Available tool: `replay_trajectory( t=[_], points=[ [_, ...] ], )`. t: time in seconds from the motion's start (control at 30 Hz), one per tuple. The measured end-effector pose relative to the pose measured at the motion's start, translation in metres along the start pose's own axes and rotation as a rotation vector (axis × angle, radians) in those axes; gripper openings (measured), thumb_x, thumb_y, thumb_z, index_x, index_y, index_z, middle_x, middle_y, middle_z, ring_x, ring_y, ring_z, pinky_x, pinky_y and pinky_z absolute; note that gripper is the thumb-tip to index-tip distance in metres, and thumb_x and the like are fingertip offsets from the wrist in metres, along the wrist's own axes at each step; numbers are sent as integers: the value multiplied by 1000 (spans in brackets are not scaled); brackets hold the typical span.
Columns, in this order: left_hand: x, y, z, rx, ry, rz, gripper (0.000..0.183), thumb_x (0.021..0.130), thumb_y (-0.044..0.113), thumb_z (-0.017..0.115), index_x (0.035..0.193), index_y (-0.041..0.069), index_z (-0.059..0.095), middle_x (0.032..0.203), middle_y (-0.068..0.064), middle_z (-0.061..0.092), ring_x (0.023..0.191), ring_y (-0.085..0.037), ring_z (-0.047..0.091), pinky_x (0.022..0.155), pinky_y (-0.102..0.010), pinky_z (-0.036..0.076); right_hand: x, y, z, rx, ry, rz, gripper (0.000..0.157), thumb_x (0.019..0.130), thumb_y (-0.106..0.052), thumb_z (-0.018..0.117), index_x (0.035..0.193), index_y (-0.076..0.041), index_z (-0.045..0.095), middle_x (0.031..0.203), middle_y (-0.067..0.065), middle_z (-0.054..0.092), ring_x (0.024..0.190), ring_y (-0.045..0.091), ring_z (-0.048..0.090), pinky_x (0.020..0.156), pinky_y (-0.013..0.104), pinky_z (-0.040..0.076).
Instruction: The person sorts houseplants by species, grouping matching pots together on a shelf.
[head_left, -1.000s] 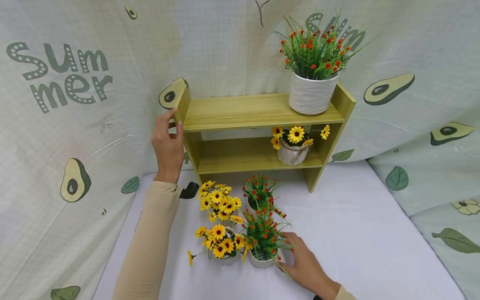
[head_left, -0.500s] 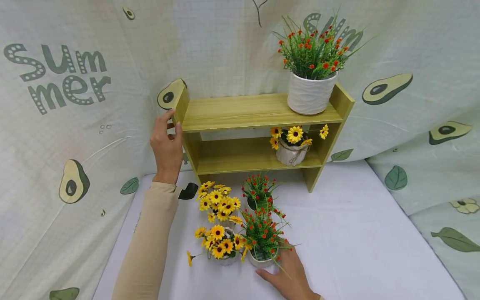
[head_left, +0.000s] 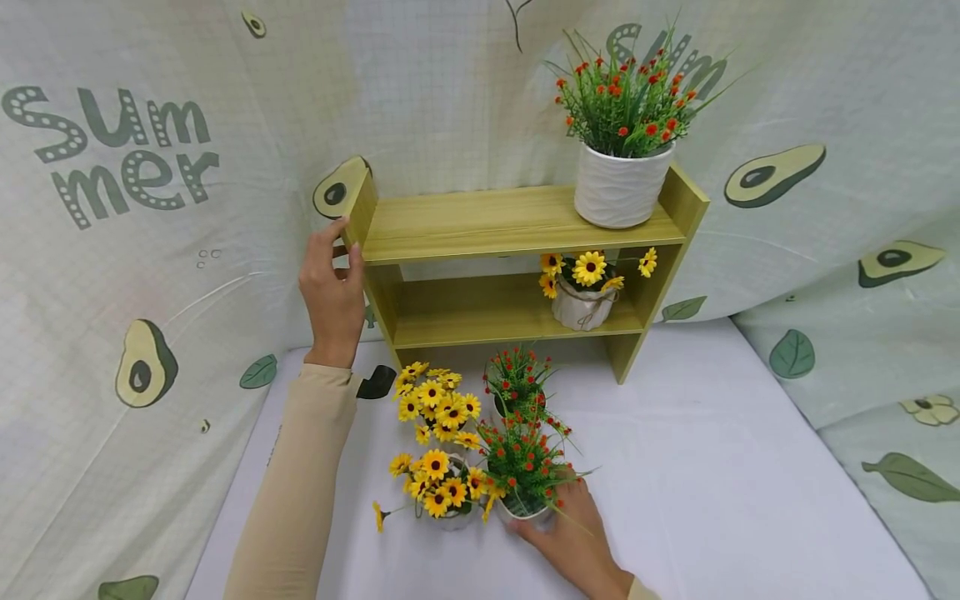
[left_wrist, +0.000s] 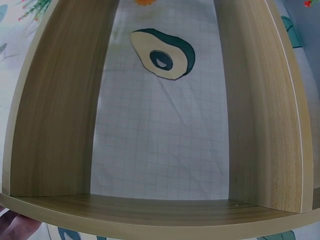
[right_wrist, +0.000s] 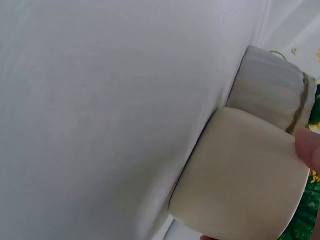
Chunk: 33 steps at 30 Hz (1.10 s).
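Note:
My left hand (head_left: pixel 332 292) holds the outer left side panel of a wooden two-tier shelf (head_left: pixel 480 225), its thumb by the front edge. In the left wrist view, a finger (left_wrist: pixel 19 227) lies outside that panel. My right hand (head_left: pixel 573 533) grips a small white pot (right_wrist: pixel 245 175) of red flowers and grassy leaves (head_left: pixel 525 462) at the front of the table. The right wrist view shows a fingertip (right_wrist: pixel 307 145) at the pot's rim and the pot's base close to the white tabletop. Beside it stands a pot (right_wrist: pixel 270 85) tied with twine.
Two pots of yellow flowers (head_left: pixel 442 408) stand left of the gripped pot, another red-flowered plant (head_left: pixel 517 383) behind it. A large white pot (head_left: pixel 622 187) sits on the upper shelf's right end. A yellow-flowered pot (head_left: pixel 583 304) stands on the lower tier.
My right hand has moved from the pot's right side round toward its front, and its thumb now lies against the pot. The pot has tilted slightly. The left hand stays at the shelf.

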<state>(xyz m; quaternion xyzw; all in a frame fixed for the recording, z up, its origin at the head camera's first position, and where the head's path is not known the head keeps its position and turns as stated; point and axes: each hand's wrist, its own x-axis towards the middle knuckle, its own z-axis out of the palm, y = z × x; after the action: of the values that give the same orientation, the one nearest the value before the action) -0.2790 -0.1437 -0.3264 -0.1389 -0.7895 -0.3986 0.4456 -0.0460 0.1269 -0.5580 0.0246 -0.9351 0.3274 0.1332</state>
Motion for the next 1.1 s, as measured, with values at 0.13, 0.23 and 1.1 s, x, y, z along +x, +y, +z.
replay_trajectory(
  t=[0.13, 0.23, 1.1],
  points=[
    [0, 0, 0, -2, 2, 3, 33, 108, 10, 59, 139, 0, 63, 131, -20, 67, 106, -34, 71, 77, -12, 46, 1, 4, -1, 37, -13, 14, 96, 70, -42, 96, 143, 6, 58, 136, 20, 64, 123, 36, 58, 102, 56, 50],
    [0, 1, 0, -6, 4, 4, 32, 108, 10, 59, 139, 0, 63, 131, -20, 67, 106, -35, 71, 77, -11, 45, 2, 3, 0, 38, -19, 23, 97, 69, -44, 96, 143, 6, 58, 135, 19, 64, 124, 36, 58, 102, 56, 49],
    [-1, -1, -1, -8, 0, 11, 33, 108, 9, 59, 140, 1, 62, 131, -21, 67, 105, -35, 71, 77, -12, 46, -7, 9, -38, 11, 114, -69, 89, 51, -37, 103, 127, -5, 69, 120, 5, 70, 113, 27, 62, 91, 54, 52]
  ],
)
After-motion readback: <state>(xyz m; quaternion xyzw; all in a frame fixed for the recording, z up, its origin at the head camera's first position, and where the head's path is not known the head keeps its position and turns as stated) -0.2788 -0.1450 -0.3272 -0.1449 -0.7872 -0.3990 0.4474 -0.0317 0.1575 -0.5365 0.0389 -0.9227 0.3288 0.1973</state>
